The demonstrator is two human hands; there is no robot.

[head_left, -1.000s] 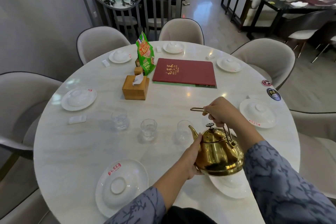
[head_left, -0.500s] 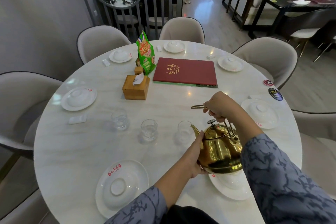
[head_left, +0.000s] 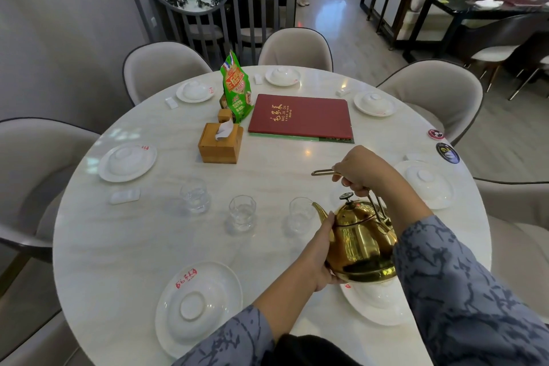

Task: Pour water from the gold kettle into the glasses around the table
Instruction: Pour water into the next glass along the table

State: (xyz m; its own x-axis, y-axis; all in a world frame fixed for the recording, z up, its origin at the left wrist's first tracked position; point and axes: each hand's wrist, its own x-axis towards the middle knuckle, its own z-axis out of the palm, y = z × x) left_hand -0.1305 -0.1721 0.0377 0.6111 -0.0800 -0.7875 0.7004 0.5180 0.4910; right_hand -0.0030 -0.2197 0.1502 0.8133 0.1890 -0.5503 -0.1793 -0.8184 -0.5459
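Observation:
The gold kettle [head_left: 362, 244] hangs above the round marble table [head_left: 133, 246], tilted with its spout toward the rightmost of three clear glasses [head_left: 299, 214]. My right hand [head_left: 359, 171] grips the kettle's wire handle from above. My left hand [head_left: 322, 255] presses against the kettle's left side and base. The spout tip sits just at that glass's rim; I cannot tell whether water flows. The middle glass [head_left: 242, 212] and the left glass [head_left: 194, 194] stand in a row to the left, each holding some water.
White plates with upturned bowls ring the table, one [head_left: 197, 306] near me and one [head_left: 380, 306] under the kettle. A wooden tissue box [head_left: 219, 144], a green snack bag [head_left: 236, 88] and a red menu [head_left: 300, 117] lie mid-table. Grey chairs surround it.
The kettle has risen and moved slightly away from me toward the rightmost glass, both hands keeping their hold on it.

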